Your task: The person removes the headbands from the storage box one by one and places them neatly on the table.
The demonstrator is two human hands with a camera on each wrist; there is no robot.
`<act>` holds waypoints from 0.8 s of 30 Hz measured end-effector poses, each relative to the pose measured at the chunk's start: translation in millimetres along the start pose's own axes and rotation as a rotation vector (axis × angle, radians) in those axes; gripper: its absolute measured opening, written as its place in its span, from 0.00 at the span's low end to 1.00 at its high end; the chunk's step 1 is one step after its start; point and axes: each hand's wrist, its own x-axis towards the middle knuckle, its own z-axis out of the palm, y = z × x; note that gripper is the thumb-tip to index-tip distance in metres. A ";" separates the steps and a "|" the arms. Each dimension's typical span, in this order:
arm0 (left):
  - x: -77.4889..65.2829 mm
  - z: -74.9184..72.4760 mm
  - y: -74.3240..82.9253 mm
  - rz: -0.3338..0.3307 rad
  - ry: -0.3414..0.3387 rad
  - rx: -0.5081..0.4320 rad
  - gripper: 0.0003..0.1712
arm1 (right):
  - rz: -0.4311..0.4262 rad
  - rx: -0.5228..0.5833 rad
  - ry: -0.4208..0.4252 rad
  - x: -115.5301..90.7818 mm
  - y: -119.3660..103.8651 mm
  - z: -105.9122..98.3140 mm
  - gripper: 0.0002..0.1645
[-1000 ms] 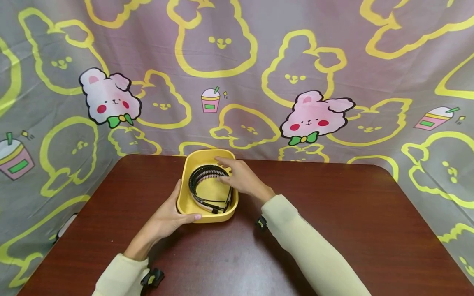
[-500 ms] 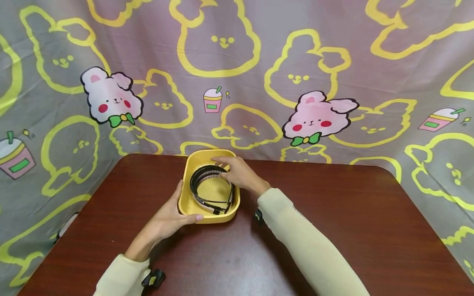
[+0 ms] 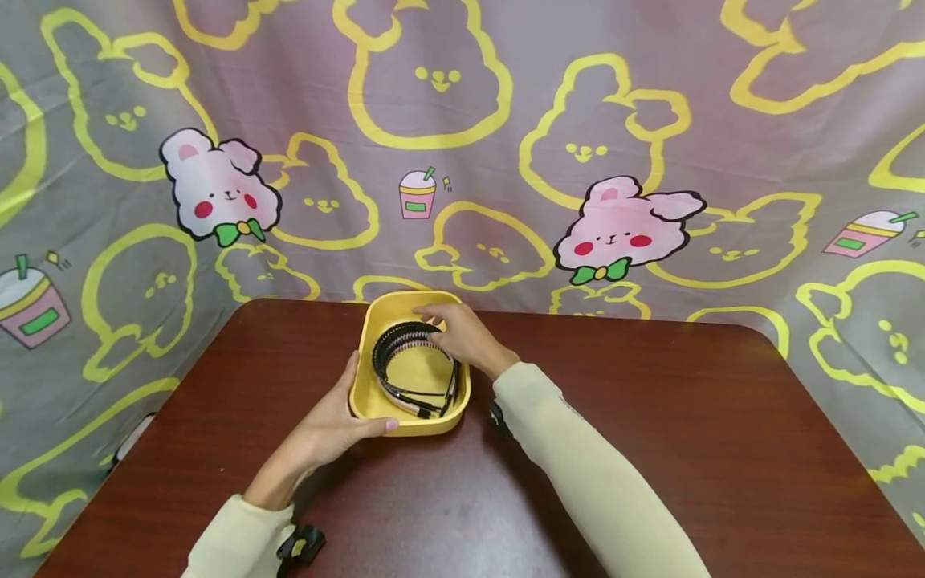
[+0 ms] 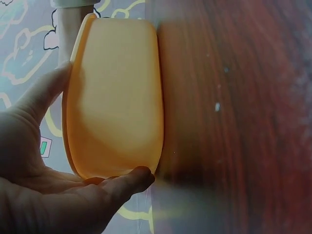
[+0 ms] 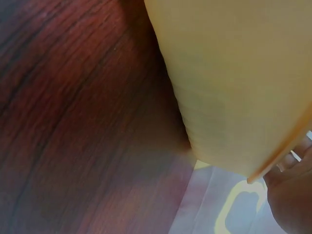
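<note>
A yellow rectangular plastic bin (image 3: 413, 369) with rounded corners stands near the table's back edge. Inside lie black toothed headbands (image 3: 390, 349), nested together, their ends toward the near right corner. My left hand (image 3: 325, 429) grips the bin at its near left corner, thumb over the near rim and fingers along the left side. In the left wrist view this hand (image 4: 63, 190) spans the bin's outer wall (image 4: 117, 97). Reaching over the right rim, my right hand (image 3: 470, 339) pinches the headbands' far right part between thumb and fingers. The bin's wall (image 5: 234, 73) hides most of that hand (image 5: 295, 195) in the right wrist view.
The dark red-brown wooden table (image 3: 650, 417) extends around the bin, with rounded back corners. Behind it hangs a grey-pink curtain (image 3: 491, 168) printed with cartoon rabbits and cups, close to the bin's far side.
The right hand's thumb and fingers have drawn closer together around the headbands, and its forearm has shifted slightly left. The left hand and the bin hold their place.
</note>
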 end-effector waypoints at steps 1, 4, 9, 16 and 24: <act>0.1 0.0 -0.1 0.001 0.000 -0.001 0.77 | -0.001 -0.007 -0.001 0.9 0.3 0.4 0.30; 0.0 0.1 -0.4 -0.004 -0.001 -0.005 0.77 | 0.004 -0.022 -0.010 3.5 0.8 1.3 0.30; 0.0 0.4 -0.1 -0.002 -0.002 -0.019 0.77 | 0.024 -0.042 -0.012 7.7 2.3 3.3 0.27; 0.7 -0.2 1.4 -0.025 -0.010 -0.041 0.77 | 0.014 -0.052 -0.005 11.1 4.7 4.1 0.25; 1.4 0.1 1.3 -0.035 -0.017 -0.048 0.77 | 0.031 -0.057 -0.009 14.2 5.7 4.8 0.23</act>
